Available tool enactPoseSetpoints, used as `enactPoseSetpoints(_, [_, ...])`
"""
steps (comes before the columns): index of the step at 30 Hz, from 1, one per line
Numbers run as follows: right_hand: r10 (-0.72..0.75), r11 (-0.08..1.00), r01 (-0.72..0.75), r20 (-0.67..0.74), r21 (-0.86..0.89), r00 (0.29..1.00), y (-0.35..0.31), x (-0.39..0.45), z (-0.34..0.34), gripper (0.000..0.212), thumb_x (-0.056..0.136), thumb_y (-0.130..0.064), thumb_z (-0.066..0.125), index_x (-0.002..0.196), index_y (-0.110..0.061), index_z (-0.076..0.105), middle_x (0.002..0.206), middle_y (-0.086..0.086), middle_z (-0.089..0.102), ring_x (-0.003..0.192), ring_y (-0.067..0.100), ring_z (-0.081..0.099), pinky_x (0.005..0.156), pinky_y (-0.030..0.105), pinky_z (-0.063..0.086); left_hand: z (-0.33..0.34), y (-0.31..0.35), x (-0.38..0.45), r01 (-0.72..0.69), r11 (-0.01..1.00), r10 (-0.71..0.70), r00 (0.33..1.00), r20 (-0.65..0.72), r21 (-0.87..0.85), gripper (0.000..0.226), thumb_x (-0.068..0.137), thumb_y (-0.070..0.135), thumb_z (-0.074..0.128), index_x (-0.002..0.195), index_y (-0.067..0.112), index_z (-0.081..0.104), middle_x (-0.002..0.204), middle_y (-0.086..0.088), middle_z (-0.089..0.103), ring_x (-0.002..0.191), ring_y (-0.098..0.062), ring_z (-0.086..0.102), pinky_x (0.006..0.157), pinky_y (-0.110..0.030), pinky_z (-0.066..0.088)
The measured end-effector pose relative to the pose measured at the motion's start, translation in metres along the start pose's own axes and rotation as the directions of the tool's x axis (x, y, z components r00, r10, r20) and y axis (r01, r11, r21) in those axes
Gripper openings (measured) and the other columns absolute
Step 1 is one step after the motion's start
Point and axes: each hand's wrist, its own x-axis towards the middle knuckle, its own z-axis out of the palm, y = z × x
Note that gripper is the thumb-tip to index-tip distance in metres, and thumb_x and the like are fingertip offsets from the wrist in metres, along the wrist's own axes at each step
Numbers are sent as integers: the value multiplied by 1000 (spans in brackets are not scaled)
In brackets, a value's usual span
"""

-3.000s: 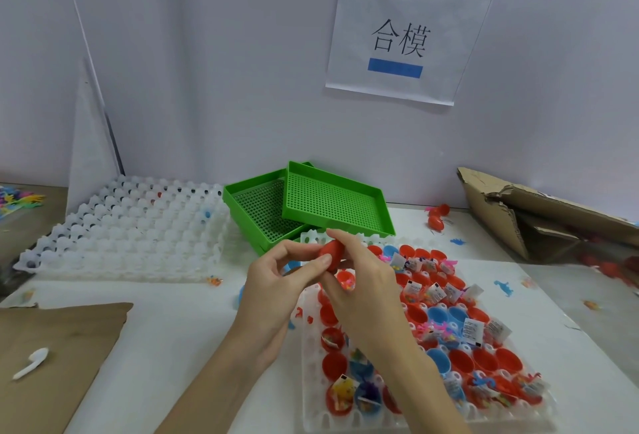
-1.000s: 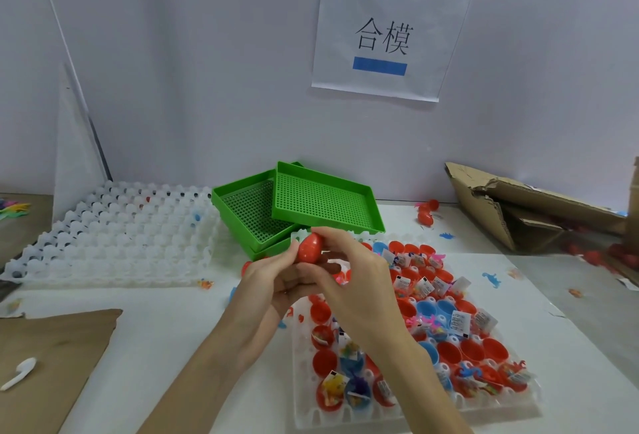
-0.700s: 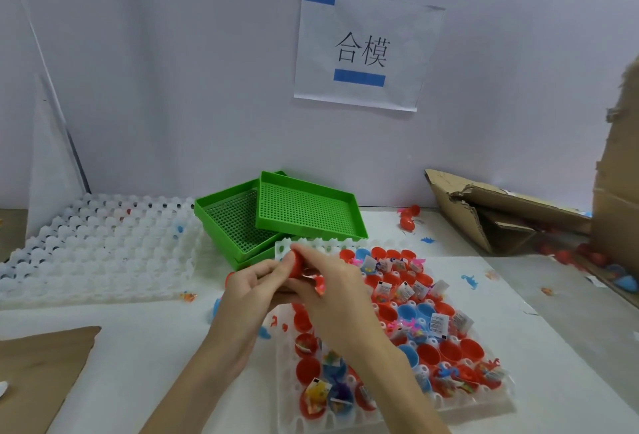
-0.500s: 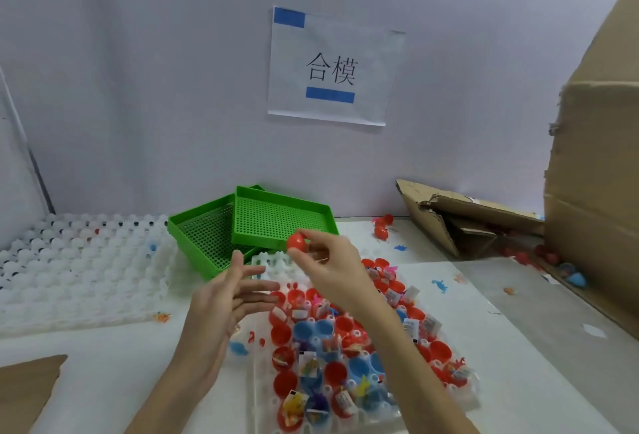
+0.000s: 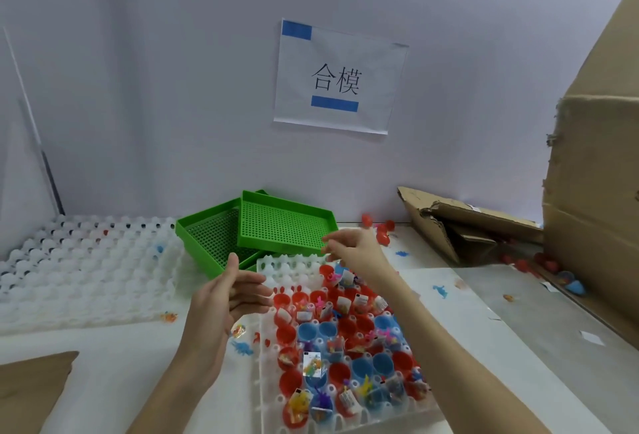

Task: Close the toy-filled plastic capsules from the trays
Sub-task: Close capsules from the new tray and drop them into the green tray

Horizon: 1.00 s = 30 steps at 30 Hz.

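Item: capsules (image 5: 340,347), open, toy-filled, in white tray (image 5: 294,266) on counter (image 5: 114,364). Left hand (image 5: 224,298) and right hand (image 5: 352,248): grip loose, empty, above tray's 12 o'clock end. Advice: lift one, align halves squarely, press shut.

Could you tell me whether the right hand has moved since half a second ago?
Yes. The right hand, then over the capsule tray's far edge, now reaches farther right, past the green tray's right corner, holding nothing.
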Motion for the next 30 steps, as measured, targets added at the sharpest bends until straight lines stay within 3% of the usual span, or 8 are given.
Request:
enactPoseSetpoints(3, [-119, 869, 126, 44, -478, 992, 1, 1, 14, 19, 99, -9, 64, 109, -9, 79, 103, 6, 78, 94, 18, 71, 91, 31, 57, -1, -1, 1, -1, 1000, 1, 1000, -15, -2, 57, 94, 53, 57, 82, 1, 78, 87, -33, 72, 77, -38, 74, 64, -33, 64])
enactPoseSetpoints(8, [-65, 665, 145, 137, -732, 988, 1, 12, 14, 20, 94, 0, 66, 106, -10, 80, 111, 12, 74, 98, 26, 70, 92, 40, 59, -4, -3, 3, -5, 1000, 5, 999, -35, -6, 60, 94, 52, 57, 87, -5, 75, 84, -32, 72, 74, -35, 74, 61, -31, 62])
enactPoseSetpoints(17, [-57, 644, 220, 241, -733, 969, -18, 23, -3, 14, 93, -8, 69, 102, -6, 81, 102, 10, 79, 92, 22, 73, 84, 31, 59, -3, -5, 3, -7, 997, 8, 1000, -17, 70, 46, 96, 40, 62, 89, -3, 75, 84, -26, 73, 73, -32, 72, 62, -30, 61])
enactPoseSetpoints(22, [-48, 684, 183, 207, -706, 977, -38, 18, -10, 16, 92, -8, 67, 96, -2, 81, 99, 10, 79, 84, 22, 71, 73, 33, 58, 6, -7, -4, -143, 926, 139, 990, 37, 349, 10, 88, 19, 80, 96, 15, 76, 90, -7, 75, 76, -25, 73, 67, -24, 60])
enactPoseSetpoints(24, [-41, 735, 181, 222, -654, 974, -45, 8, -6, 15, 91, -11, 68, 93, -3, 81, 92, 8, 79, 78, 22, 70, 71, 36, 59, 12, -10, -7, -199, 859, 173, 980, 98, 473, 25, 84, 16, 85, 103, 23, 72, 100, 2, 73, 85, -16, 73, 74, -24, 61])
enactPoseSetpoints(27, [-54, 811, 182, 238, -557, 970, -51, -14, 8, 11, 88, -15, 69, 83, -13, 79, 78, -2, 75, 65, 11, 62, 54, 21, 50, 18, -13, -11, -266, 797, 197, 963, 183, 543, 37, 80, 18, 89, 109, 30, 68, 116, 12, 66, 101, -8, 71, 84, -24, 59])
enactPoseSetpoints(30, [-52, 847, 168, 235, -504, 971, -49, -36, 24, 14, 86, -17, 68, 77, -8, 76, 69, -14, 67, 65, 15, 64, 54, 22, 51, 20, -14, -12, -354, 747, 282, 935, 214, 563, 27, 84, 13, 85, 103, 25, 70, 104, 13, 72, 97, -6, 73, 85, -20, 58])
